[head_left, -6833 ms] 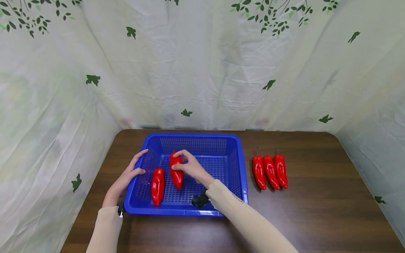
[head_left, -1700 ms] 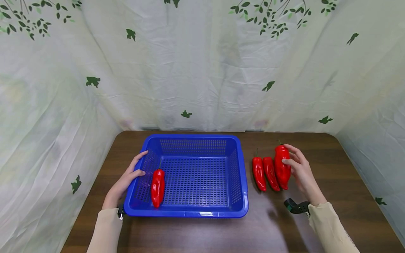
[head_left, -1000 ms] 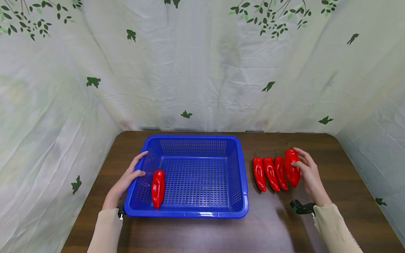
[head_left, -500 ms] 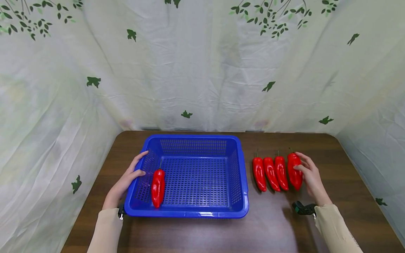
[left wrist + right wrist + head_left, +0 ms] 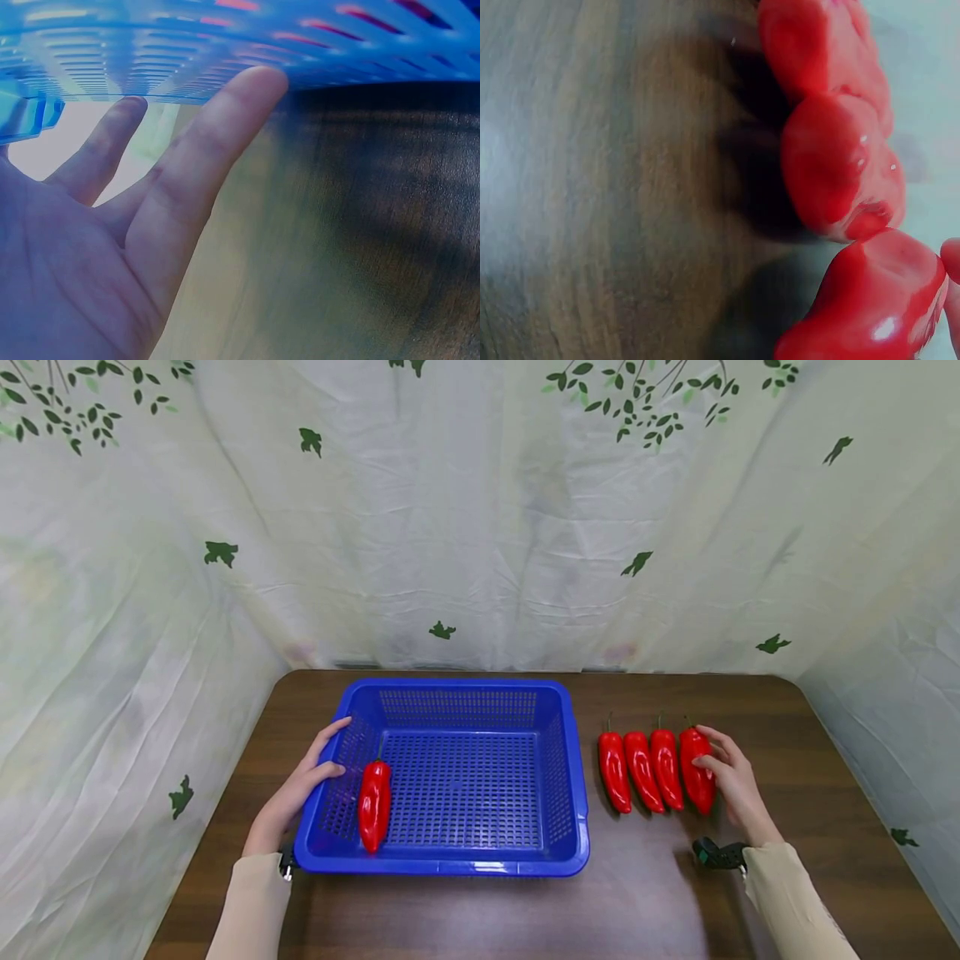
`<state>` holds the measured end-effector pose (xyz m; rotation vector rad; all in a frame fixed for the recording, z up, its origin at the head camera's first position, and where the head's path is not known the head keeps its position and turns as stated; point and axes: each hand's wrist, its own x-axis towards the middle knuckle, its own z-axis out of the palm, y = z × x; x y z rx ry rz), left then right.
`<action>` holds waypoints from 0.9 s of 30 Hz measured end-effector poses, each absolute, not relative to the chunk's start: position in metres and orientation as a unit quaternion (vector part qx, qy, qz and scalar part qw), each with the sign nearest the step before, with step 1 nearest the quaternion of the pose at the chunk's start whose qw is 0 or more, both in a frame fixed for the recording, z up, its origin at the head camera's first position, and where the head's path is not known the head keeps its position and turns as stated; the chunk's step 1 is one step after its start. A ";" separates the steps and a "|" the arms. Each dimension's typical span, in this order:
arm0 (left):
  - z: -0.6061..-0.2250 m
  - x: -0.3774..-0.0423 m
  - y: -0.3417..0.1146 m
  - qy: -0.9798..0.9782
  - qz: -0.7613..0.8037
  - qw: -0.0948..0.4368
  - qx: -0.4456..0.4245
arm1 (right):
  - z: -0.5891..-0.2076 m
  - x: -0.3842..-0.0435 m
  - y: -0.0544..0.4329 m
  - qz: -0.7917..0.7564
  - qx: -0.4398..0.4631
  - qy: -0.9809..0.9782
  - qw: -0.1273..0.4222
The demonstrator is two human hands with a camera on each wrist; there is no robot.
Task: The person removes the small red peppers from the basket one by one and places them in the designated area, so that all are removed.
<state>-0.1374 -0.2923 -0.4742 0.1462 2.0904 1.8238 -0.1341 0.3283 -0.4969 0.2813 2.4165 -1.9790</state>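
Observation:
A blue plastic basket [image 5: 480, 862] stands on the table, with one long red pepper [image 5: 374, 806] lying at its left side. My left hand [image 5: 303, 781] holds the basket's left rim, thumb and a finger lapping over it. In the left wrist view, fingers [image 5: 187, 169] of that hand extend against the slotted outer wall. Right of the basket my right hand [image 5: 735, 781] pinches another red pepper [image 5: 697, 777] between thumb and fingers, at the right end of a row. Three more red peppers [image 5: 641, 772] lie beside it, stems pointing away. The right wrist view shows the held pepper [image 5: 877, 300] close to its neighbours.
The brown wooden table [image 5: 817, 843] reaches out to the right and in front of the basket. A pale curtain [image 5: 480, 527] with leaf prints encloses its back and sides. A black wrist camera [image 5: 718, 853] juts out below the right hand.
My right hand has carried a pepper from inside the basket to the right end of the row, lowering it beside the other three. The left hand and basket have stayed put.

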 end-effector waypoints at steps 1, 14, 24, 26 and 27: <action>-0.474 -0.138 -0.292 0.739 0.646 0.182 0.051 | -0.498 -0.134 0.328 -0.625 0.092 0.776 0.002; -0.473 -0.137 -0.292 0.744 0.641 0.182 0.051 | -0.501 -0.138 0.328 -0.576 0.094 0.812 0.019; -0.473 -0.137 -0.292 0.740 0.646 0.182 0.052 | -0.501 -0.138 0.326 -0.548 0.089 0.831 0.031; -0.473 -0.137 -0.292 0.740 0.646 0.182 0.052 | -0.501 -0.137 0.326 -0.550 0.089 0.830 0.024; -0.473 -0.137 -0.292 0.739 0.646 0.182 0.053 | -0.502 -0.137 0.327 -0.554 0.088 0.828 0.018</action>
